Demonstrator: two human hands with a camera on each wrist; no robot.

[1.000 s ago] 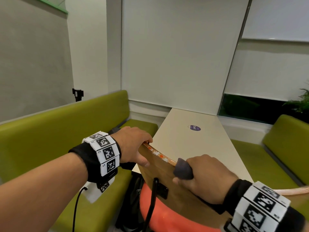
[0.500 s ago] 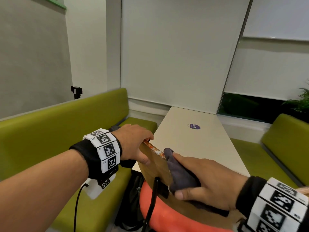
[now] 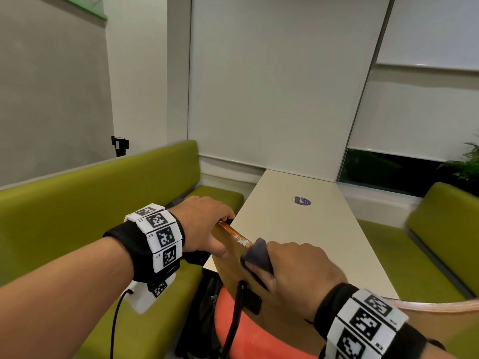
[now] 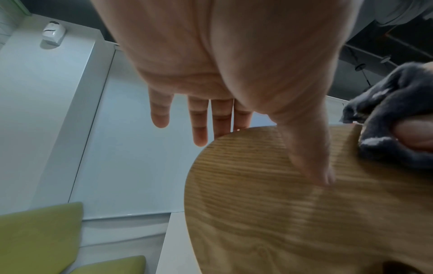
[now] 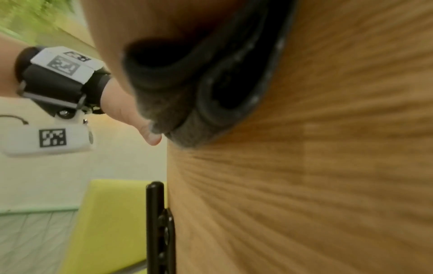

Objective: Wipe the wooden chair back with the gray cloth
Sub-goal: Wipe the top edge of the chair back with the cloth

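Fingers (image 3: 220, 216) of left hand (image 3: 204, 224) hooked over chair back (image 3: 230, 257) top edge, right hand (image 3: 295, 270) gripping gray cloth (image 3: 256, 255) against the wood, left-wrist view: thumb (image 4: 309, 157) on wood, cloth (image 4: 389, 115) beside, right-wrist view: cloth (image 5: 178, 115) pressed to wood.

Chair back (image 3: 230, 257): right part cut by frame edge in head view; far face unseen; lower part behind right hand (image 3: 298, 270)

Cloth (image 3: 256, 256): mostly under right hand, only bunched end shows; cut by right edge in left wrist view

Left hand (image 3: 204, 226): fingers (image 4: 199, 126) pass behind top edge, tips hidden

Right wrist view: wood grain smeared, palm fills top, fingers unseen

Sticker (image 3: 300, 201) on table (image 3: 324, 229): text too small to read
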